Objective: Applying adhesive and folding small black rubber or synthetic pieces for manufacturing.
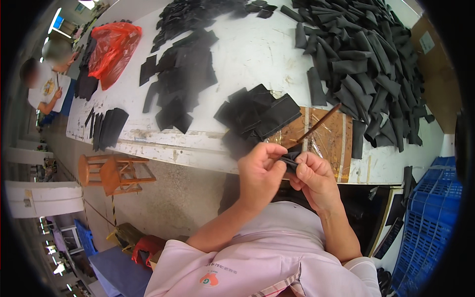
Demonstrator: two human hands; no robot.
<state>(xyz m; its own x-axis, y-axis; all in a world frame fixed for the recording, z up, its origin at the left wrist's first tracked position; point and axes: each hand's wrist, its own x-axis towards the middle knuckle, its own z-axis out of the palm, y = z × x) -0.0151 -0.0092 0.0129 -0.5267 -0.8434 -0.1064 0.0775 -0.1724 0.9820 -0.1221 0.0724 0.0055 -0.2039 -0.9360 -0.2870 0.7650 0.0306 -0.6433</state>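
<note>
Close to the table's front edge, my left hand (263,171) and my right hand (316,179) pinch a small folded piece of black fabric (292,157) between thumbs and fingers. A thin brown stick (321,121) slants up and to the right from just beyond the fabric. Whether its lower end touches the fabric or my fingers I cannot tell. Behind my hands lies a loose stack of flat black fabric pieces (260,111), partly on a brown board (336,143) covered with clear tape.
A big heap of black fabric tubes (366,64) covers the table's right side. More flat black pieces (185,74) spread at the left, near a red plastic bag (114,52). Wooden stools (118,173) stand on the floor, blue crates (428,213) at right. Two people (49,84) are far left.
</note>
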